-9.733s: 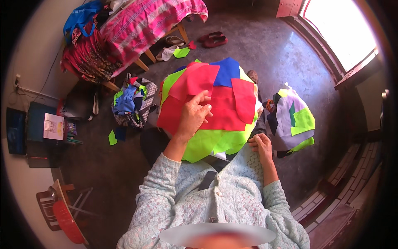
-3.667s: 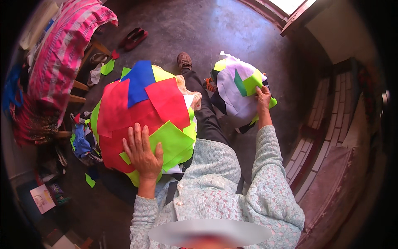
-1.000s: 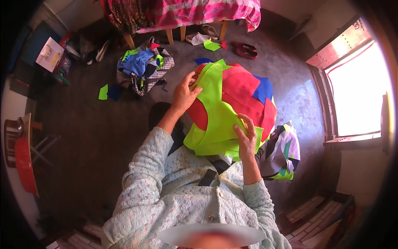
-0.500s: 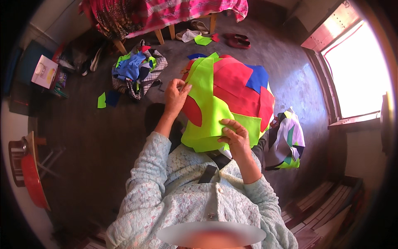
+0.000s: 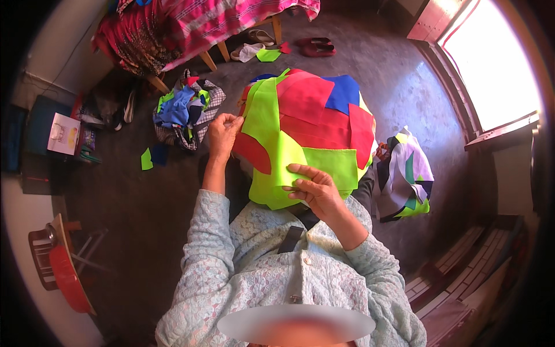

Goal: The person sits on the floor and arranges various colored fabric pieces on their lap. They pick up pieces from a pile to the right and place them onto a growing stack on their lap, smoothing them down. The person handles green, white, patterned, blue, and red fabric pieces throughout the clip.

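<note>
A heap of cut fabric pieces lies before me at lap height, mostly red fabric (image 5: 324, 136), lime-green and blue fabric (image 5: 344, 95). My left hand (image 5: 222, 139) is closed in a pinch at the left edge of a long lime-green fabric piece (image 5: 263, 110). The near end of that piece is folded over, and my right hand (image 5: 317, 189) pinches the fold between thumb and fingers. Under its left side shows a rounded red piece (image 5: 254, 153). Another lime-green piece (image 5: 332, 165) lies flat beside my right hand.
A checked bag (image 5: 202, 115) stuffed with scraps stands at far left, with loose scraps (image 5: 147, 159) nearby. On the right lies a bundle of white, green and black fabric (image 5: 407, 170). Shoes (image 5: 315, 47) sit near a cloth-draped bed (image 5: 214, 26). A bright doorway (image 5: 497, 63) is at right.
My left hand has shifted down and outward along the green piece's left edge, its fingers more tightly closed. My right hand has moved slightly left with the fold. The whole view has turned a little.
</note>
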`<act>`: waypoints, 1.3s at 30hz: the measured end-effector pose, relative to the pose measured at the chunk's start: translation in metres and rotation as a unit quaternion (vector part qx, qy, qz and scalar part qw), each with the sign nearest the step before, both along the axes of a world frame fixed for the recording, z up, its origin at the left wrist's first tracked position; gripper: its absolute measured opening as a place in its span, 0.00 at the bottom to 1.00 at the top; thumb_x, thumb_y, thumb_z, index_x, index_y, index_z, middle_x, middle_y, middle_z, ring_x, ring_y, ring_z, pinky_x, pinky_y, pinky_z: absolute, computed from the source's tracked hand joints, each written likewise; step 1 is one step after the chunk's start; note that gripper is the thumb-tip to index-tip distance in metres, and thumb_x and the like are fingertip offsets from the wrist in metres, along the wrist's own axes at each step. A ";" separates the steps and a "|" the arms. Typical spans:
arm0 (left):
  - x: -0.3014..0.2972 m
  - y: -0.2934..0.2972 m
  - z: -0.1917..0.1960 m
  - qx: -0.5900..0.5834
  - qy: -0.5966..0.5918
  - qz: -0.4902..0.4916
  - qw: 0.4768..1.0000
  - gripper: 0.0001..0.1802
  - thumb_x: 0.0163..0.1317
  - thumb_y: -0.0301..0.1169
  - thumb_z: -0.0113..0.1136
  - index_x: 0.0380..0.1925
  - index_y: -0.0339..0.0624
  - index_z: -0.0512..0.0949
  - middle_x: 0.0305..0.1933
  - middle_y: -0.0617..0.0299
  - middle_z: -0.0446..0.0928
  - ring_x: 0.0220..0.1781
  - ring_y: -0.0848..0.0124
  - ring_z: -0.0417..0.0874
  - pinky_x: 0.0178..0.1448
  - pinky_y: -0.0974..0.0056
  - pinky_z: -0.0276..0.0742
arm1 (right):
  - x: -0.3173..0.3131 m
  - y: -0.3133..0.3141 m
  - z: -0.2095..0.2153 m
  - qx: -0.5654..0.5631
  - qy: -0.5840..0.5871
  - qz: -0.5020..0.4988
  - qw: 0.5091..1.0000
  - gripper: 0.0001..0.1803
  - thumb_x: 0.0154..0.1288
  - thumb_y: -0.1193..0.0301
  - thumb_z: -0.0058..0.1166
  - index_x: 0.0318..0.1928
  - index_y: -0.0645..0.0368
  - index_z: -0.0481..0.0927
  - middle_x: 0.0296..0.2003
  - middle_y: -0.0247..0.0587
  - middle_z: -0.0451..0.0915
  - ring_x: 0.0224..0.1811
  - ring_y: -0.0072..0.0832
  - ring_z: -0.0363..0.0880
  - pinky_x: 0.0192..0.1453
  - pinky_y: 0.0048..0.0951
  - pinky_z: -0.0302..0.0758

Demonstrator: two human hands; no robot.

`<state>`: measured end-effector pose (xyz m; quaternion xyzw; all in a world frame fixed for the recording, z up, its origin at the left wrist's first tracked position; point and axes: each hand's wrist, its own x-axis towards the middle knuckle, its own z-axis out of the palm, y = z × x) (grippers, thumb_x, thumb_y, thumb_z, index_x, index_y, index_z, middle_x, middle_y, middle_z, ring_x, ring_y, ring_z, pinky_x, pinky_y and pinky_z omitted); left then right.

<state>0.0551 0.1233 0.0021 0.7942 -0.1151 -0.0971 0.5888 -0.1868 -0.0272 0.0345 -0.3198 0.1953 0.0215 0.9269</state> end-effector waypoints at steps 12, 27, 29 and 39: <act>-0.004 -0.001 -0.014 0.153 -0.104 -0.029 0.982 0.16 0.54 0.39 0.69 0.29 0.35 0.80 0.28 0.54 0.80 0.32 0.60 0.81 0.38 0.59 0.75 | 0.001 -0.007 -0.015 -0.022 -0.036 -0.038 0.998 0.20 0.67 0.76 0.51 0.58 0.67 0.72 0.52 0.41 0.77 0.44 0.22 0.80 0.48 0.31 0.83; -0.003 0.010 0.000 0.091 -0.158 0.019 0.983 0.09 0.57 0.34 0.66 0.27 0.39 0.79 0.25 0.58 0.79 0.28 0.63 0.81 0.34 0.60 0.73 | 0.000 0.012 -0.007 -0.001 -0.037 0.012 0.999 0.19 0.68 0.80 0.48 0.59 0.68 0.72 0.51 0.45 0.78 0.43 0.32 0.84 0.44 0.29 0.84; 0.000 0.010 -0.003 0.094 -0.133 0.021 0.986 0.09 0.57 0.34 0.66 0.28 0.40 0.79 0.24 0.59 0.79 0.25 0.64 0.81 0.32 0.60 0.73 | 0.000 0.017 -0.011 -0.025 -0.007 0.006 1.000 0.20 0.68 0.79 0.47 0.60 0.67 0.71 0.51 0.44 0.78 0.42 0.32 0.84 0.44 0.29 0.83; 0.016 0.008 -0.024 0.101 -0.142 0.002 0.985 0.07 0.56 0.29 0.66 0.29 0.39 0.78 0.23 0.60 0.80 0.24 0.70 0.81 0.30 0.63 0.73 | -0.005 0.007 -0.009 -0.056 0.012 0.093 0.994 0.25 0.69 0.69 0.50 0.64 0.65 0.67 0.50 0.40 0.77 0.42 0.27 0.82 0.44 0.28 0.81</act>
